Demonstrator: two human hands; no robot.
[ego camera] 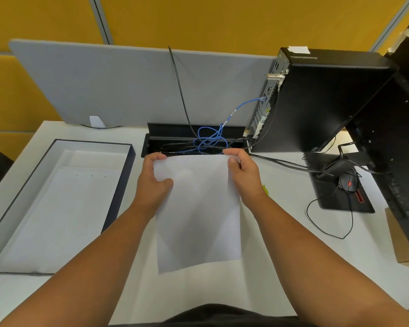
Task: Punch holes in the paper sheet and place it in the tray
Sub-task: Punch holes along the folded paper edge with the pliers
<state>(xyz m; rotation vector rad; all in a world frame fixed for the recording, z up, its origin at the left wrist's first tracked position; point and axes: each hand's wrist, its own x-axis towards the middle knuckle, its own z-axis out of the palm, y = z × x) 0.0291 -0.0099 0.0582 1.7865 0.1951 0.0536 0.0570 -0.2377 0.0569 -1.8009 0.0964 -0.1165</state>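
Note:
I hold a white paper sheet (198,213) upright above the white desk, in the middle of the view. My left hand (151,180) pinches its top left corner and my right hand (243,173) pinches its top right corner. The sheet hangs down toward me and hides whatever lies under it. The tray (118,192), a shallow dark-rimmed box with a white inside, lies to the left. A punched sheet (64,208) with small holes near its far edge rests inside the tray. A sliver of yellow-green (265,190) shows by my right wrist; no punch is clearly visible.
An open cable well (194,140) with blue and black cables sits just beyond the sheet. A black computer case (316,102) stands at the right, with a mouse (347,182) on a black pad. A grey divider panel (128,86) closes the desk's far side.

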